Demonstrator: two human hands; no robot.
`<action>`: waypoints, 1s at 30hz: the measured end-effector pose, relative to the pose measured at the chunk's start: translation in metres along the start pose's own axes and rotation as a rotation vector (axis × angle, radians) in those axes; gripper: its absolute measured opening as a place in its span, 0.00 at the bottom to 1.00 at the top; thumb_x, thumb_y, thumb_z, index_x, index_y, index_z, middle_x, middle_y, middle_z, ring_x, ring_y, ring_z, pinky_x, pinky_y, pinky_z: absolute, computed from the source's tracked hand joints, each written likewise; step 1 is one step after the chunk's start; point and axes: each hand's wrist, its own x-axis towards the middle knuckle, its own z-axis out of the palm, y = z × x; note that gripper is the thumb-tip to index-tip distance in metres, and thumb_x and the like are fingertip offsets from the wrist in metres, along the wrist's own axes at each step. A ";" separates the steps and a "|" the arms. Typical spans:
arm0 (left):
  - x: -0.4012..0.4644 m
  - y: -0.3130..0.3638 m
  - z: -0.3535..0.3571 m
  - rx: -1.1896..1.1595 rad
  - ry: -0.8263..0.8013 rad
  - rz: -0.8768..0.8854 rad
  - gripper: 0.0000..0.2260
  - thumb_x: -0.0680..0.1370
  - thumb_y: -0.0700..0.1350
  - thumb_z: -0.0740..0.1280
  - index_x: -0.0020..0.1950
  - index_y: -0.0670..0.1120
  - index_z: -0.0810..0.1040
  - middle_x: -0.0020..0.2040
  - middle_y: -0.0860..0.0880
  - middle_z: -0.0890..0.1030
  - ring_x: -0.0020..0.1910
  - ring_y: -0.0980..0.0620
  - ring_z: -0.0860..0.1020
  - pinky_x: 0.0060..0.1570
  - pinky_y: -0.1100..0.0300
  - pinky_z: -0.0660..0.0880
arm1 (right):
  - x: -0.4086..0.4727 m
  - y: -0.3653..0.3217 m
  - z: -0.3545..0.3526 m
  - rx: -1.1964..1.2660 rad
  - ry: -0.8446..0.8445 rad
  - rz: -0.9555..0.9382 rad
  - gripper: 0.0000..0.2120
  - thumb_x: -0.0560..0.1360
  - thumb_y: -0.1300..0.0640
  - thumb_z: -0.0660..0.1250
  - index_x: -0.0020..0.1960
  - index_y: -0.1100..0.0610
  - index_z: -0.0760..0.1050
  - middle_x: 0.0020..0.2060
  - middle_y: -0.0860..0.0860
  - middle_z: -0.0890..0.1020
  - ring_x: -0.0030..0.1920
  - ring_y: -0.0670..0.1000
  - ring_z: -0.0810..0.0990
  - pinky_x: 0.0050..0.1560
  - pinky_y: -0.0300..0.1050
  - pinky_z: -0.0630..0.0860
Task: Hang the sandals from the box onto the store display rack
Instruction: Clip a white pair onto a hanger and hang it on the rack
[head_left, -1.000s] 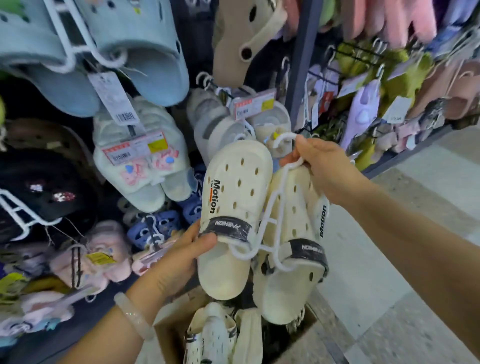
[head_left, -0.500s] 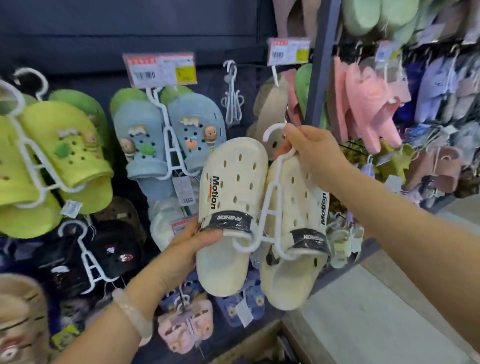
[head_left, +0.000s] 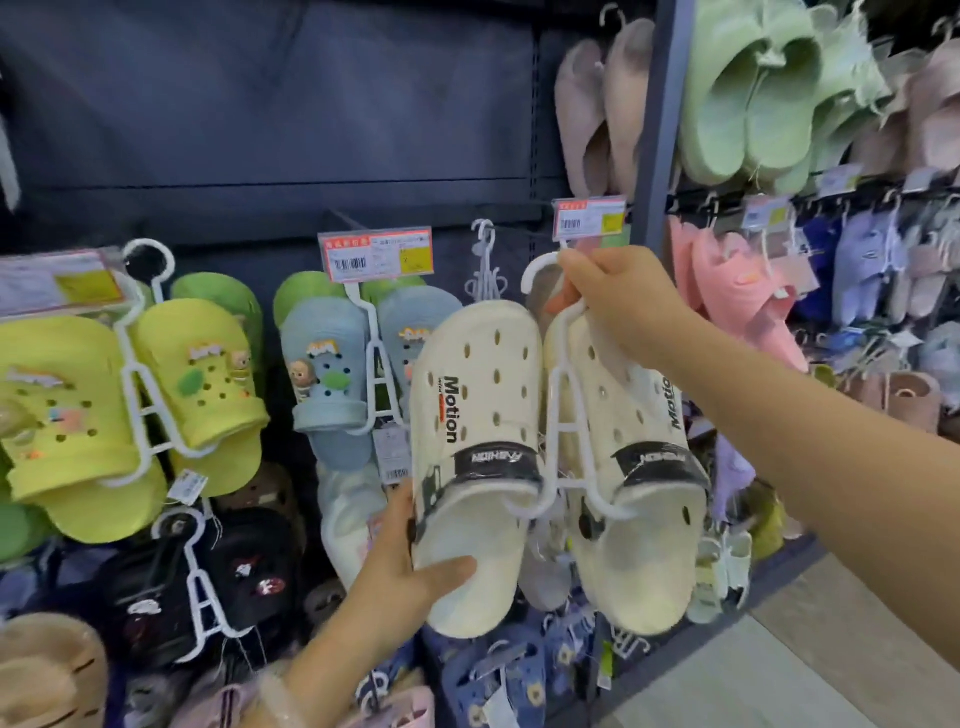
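A pair of cream sandals (head_left: 480, 395) with black "Motion" lettering hangs on a white plastic hanger (head_left: 558, 415) in front of the display rack (head_left: 655, 130). My right hand (head_left: 618, 301) pinches the hanger just below its hook, close under a rack peg with a red and yellow price tag (head_left: 589, 218). My left hand (head_left: 410, 561) grips the heel end of the left sandal from below, thumb across the sole. The box is out of view.
An empty white hanger (head_left: 484, 265) hangs on a peg left of the price tag. Blue sandals (head_left: 327, 374) and yellow sandals (head_left: 197, 374) hang to the left, black ones (head_left: 239, 571) below. Green (head_left: 748, 88) and pink (head_left: 727, 291) slippers fill the right bay beyond the dark upright post.
Both hands have lifted the cream pair upward, away from the box and along the rack. The hanger hook now sits just under the tagged peg. My left hand slid lower on the sandal.
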 end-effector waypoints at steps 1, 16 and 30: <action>0.001 0.002 0.004 0.010 -0.002 0.009 0.32 0.65 0.39 0.75 0.60 0.60 0.64 0.58 0.57 0.75 0.53 0.63 0.74 0.43 0.67 0.74 | 0.003 0.000 -0.003 0.001 0.010 -0.004 0.22 0.78 0.50 0.58 0.39 0.69 0.73 0.41 0.62 0.83 0.28 0.49 0.65 0.37 0.46 0.66; 0.072 0.082 0.081 0.009 -0.151 0.122 0.41 0.62 0.24 0.69 0.66 0.56 0.63 0.53 0.65 0.81 0.53 0.63 0.80 0.42 0.69 0.77 | 0.097 0.022 -0.111 0.109 -0.198 -0.186 0.21 0.77 0.47 0.61 0.32 0.57 0.79 0.41 0.62 0.83 0.36 0.53 0.72 0.42 0.49 0.76; 0.153 0.278 0.135 0.471 0.533 0.501 0.24 0.68 0.61 0.67 0.62 0.56 0.69 0.57 0.58 0.76 0.52 0.60 0.77 0.51 0.60 0.74 | 0.222 -0.039 -0.188 0.250 -0.191 -0.305 0.20 0.77 0.47 0.61 0.30 0.54 0.76 0.46 0.56 0.85 0.42 0.55 0.78 0.53 0.49 0.77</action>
